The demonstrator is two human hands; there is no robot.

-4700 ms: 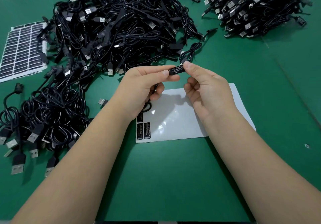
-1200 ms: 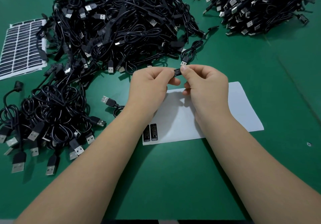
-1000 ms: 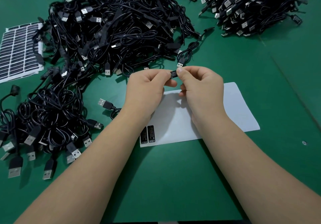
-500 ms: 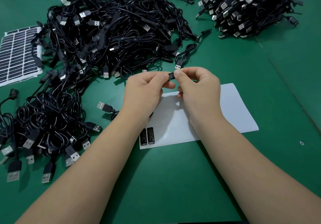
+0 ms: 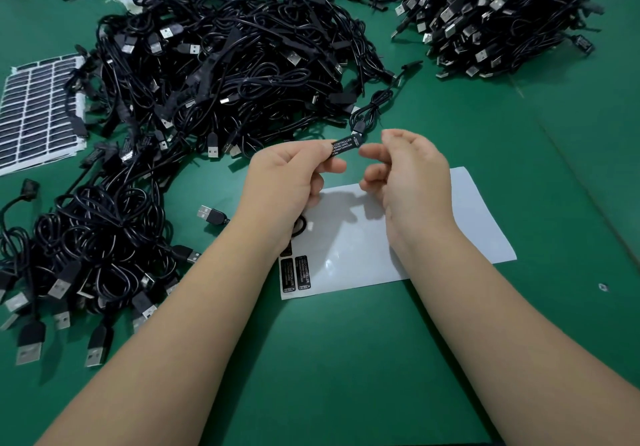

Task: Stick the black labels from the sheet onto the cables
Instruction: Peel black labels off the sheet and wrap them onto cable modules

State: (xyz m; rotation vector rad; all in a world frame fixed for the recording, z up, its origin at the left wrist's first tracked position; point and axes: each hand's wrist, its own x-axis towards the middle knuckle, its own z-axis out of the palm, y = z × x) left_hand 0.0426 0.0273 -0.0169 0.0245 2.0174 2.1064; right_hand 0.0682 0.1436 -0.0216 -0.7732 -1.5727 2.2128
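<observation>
1. Head view: the green counter point(image 5: 346, 359) is a matte, felt-like mat that fills the whole frame.
2. A big tangled cable heap point(image 5: 225, 75) lies at 11 o'clock: thin glossy black cords with rectangular metal USB plugs. A tidier stack of cables point(image 5: 485, 13) sits at 1 o'clock, and a third bundle point(image 5: 86, 238) at 9 o'clock.
3. A full label sheet point(image 5: 38, 113), a white backing gridded with black rectangles, lies at 10 o'clock, partly under the heap.
4. The working sheet point(image 5: 478, 231) is at centre, a glossy, nearly bare white liner. Two black labels point(image 5: 295, 274) show at its lower left corner, by the left wrist.
5. The left hand point(image 5: 287, 179) pinches a small black controller block point(image 5: 344, 145) between thumb and forefinger, just above centre. The block is flat and rectangular, and its face carries a label with white print.
6. The right hand point(image 5: 412, 175) holds nothing. Its fingers are loosely curled, and the fingertips are just beside the block's end without touching it.
7. Risks, as I judge them:
   - An edge left unpressed could lift off the smooth plastic.
   - The cord trailing under the left hand could catch the light liner and drag it along.
   - The finished cable could land in the wrong heap, since all the cables look alike.
</observation>
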